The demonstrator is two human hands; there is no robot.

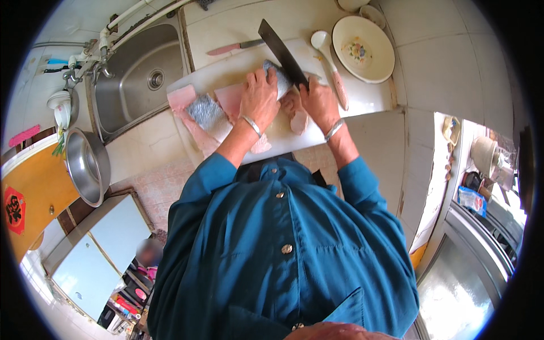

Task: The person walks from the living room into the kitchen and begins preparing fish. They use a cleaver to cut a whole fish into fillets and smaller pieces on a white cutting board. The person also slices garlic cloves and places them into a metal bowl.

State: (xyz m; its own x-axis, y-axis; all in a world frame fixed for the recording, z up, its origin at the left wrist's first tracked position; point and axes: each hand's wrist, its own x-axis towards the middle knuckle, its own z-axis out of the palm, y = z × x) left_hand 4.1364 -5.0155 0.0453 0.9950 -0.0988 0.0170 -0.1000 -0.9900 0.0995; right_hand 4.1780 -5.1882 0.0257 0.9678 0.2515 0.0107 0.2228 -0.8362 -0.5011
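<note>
With its fingers bent, my left hand [260, 97] presses on a piece of fish with silvery-grey skin [284, 80] on a white cutting board [255, 153]. My right hand [319, 102] grips a dark-bladed cleaver [280, 49] by its handle end; the blade slants up and left, beside that piece. More fish lies left of my left hand: a silver-skinned piece [209, 114] and pale pink flesh [182, 97]. Below my right hand is another pinkish piece [299, 122]. A small scrap [261, 145] sits by my left wrist.
A pink-handled knife [231, 48] lies behind the board. To the right are a white spoon with a patterned handle [333, 70] and a cream bowl with a floral centre [363, 68]. A steel sink [136, 80] is at the left, with a metal basin [87, 165] below it.
</note>
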